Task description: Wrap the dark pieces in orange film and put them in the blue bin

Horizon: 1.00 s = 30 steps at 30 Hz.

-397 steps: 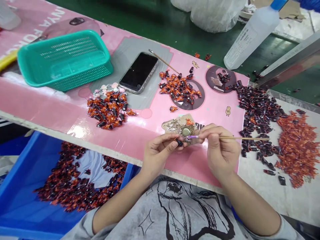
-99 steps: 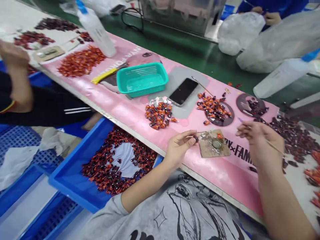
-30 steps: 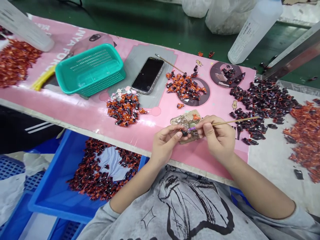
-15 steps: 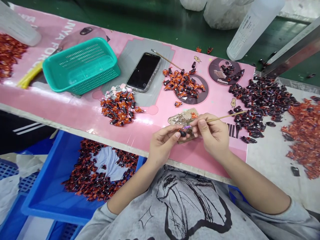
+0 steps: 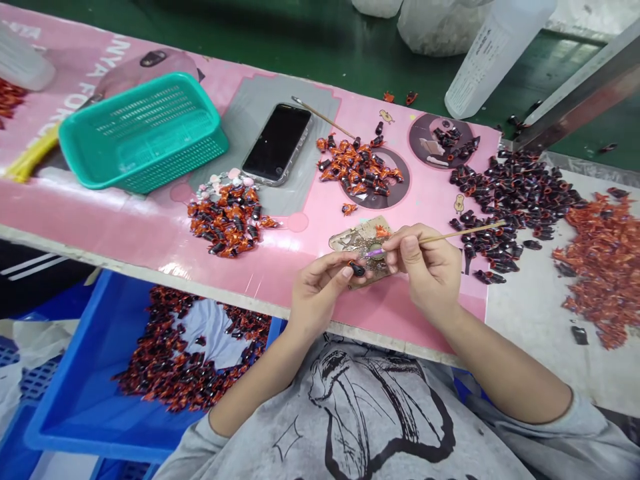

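My left hand (image 5: 320,287) pinches a small dark plastic piece (image 5: 357,269) between thumb and fingers, above the front edge of the pink mat. In my right hand (image 5: 425,263) is a thin wooden stick (image 5: 467,231) with a purple end, gripped between thumb and fingers. The purple end points at the dark piece, close to my left fingertips; whether they touch I cannot tell. Beneath both hands lies a tan board (image 5: 357,233) smeared with something shiny, with an orange piece (image 5: 383,231) on it.
Piles of orange-and-black pieces (image 5: 227,223) lie on the pink mat (image 5: 320,233). Black pieces (image 5: 520,193) and orange pieces (image 5: 600,267) are heaped to the right. A phone (image 5: 277,143), green basket (image 5: 145,133), second stick (image 5: 325,118), bottle (image 5: 495,60) and blue bin (image 5: 75,400) surround the work.
The view has shifted, so most things sit further left. My right hand and the stick's purple end have drawn slightly away from the dark piece. Both hands keep their hold.
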Each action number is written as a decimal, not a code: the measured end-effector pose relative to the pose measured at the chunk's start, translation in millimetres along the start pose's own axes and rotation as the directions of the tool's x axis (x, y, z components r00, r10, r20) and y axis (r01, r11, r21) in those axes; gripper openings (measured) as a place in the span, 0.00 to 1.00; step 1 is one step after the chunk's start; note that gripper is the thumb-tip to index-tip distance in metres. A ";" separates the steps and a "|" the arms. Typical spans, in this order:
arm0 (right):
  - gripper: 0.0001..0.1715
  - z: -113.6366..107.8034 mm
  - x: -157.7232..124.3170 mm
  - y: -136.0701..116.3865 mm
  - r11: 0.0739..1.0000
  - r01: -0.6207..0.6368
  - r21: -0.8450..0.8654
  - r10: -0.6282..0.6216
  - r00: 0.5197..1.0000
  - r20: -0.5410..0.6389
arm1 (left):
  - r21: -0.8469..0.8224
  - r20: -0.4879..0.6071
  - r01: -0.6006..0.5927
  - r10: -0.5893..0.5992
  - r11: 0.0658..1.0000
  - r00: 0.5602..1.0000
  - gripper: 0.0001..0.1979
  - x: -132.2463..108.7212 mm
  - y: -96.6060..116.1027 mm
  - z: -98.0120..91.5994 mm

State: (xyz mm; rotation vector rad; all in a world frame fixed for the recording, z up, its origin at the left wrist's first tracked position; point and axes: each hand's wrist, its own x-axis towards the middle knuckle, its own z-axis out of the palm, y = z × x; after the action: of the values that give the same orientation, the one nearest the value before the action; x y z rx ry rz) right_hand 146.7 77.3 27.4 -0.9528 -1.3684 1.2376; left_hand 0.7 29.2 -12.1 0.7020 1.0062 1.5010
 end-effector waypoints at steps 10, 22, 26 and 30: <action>0.24 -91.7 -28.4 -38.7 0.932 0.167 -0.322 -0.253 0.936 -0.246 | 0.075 -0.114 0.031 -0.022 0.997 0.993 0.15 -9.5 7.9 10.7; 0.06 -281.0 -105.9 -36.3 0.232 -0.382 -0.894 -0.196 0.882 -0.428 | 0.089 -0.205 0.110 -0.090 0.990 0.975 0.21 -10.7 12.5 18.0; 0.08 -282.9 -100.2 -23.9 0.215 -0.386 -0.897 -0.153 0.894 -0.422 | 0.055 -0.142 0.075 -0.067 0.996 0.988 0.20 -10.5 10.6 13.9; 0.10 -286.3 -100.4 -22.5 0.233 -0.401 -0.886 -0.138 0.888 -0.438 | -0.001 -0.076 0.020 -0.020 1.000 0.997 0.13 -11.5 8.3 10.7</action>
State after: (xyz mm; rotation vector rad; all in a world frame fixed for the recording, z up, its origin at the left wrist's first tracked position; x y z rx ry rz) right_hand 446.8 28.3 20.2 -2.1336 -1.6506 -0.0104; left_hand 8.2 20.3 1.3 0.6369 1.0678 1.5193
